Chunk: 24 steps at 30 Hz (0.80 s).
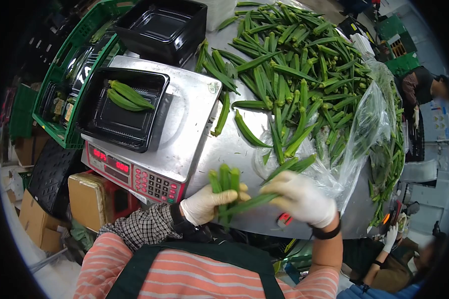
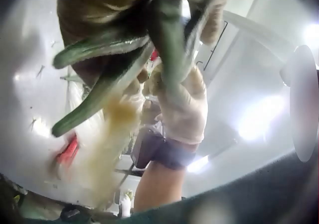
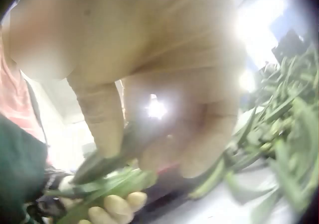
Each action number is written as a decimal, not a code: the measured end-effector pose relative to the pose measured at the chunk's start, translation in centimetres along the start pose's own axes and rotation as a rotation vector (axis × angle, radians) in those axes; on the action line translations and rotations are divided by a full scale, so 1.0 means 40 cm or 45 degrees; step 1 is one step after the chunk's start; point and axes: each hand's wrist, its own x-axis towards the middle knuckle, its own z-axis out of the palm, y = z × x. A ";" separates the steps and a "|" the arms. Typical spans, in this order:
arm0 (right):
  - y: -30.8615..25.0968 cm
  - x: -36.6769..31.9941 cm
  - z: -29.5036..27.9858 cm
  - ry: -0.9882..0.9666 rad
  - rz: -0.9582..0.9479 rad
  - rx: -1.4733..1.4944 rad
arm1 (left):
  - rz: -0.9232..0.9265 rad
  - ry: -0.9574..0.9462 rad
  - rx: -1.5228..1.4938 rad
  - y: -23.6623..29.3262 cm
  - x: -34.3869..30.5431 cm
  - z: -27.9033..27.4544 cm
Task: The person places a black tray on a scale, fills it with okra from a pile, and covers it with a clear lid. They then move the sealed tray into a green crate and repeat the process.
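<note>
My gloved left hand (image 1: 207, 203) grips a small bunch of okra pods (image 1: 225, 180), their stem ends pointing up, over the near edge of the steel table. In the left wrist view, tapered okra tips (image 2: 79, 107) stick out below that hand. My gloved right hand (image 1: 307, 200) pinches another okra pod (image 1: 254, 203) between thumb and fingers, its far end overlapping the bunch in the head view. Left of the hands, a black plastic tray (image 1: 119, 130) sits on a weighing scale (image 1: 188, 117) with a few okra pods (image 1: 127, 96) in it.
A large okra heap (image 1: 304, 60) covers the table's far right, partly over a clear plastic bag (image 1: 366, 129). Stacked black trays (image 1: 159, 30) stand behind the scale. A green crate (image 1: 55, 109) with packed trays is at left. A small red object (image 1: 284, 219) lies near the right wrist.
</note>
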 end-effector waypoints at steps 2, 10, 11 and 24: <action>-0.030 0.031 0.051 -0.088 -0.023 0.015 | -0.112 -0.257 0.206 -0.014 0.007 0.015; 0.243 0.064 0.130 0.384 0.779 -0.617 | -0.060 -0.039 0.052 -0.012 0.000 0.007; 0.255 0.060 0.133 0.365 0.772 -0.715 | -0.053 0.007 0.024 -0.008 0.001 0.015; -0.029 0.092 0.067 0.234 -0.238 -0.412 | -0.058 -0.251 0.016 -0.011 0.012 0.025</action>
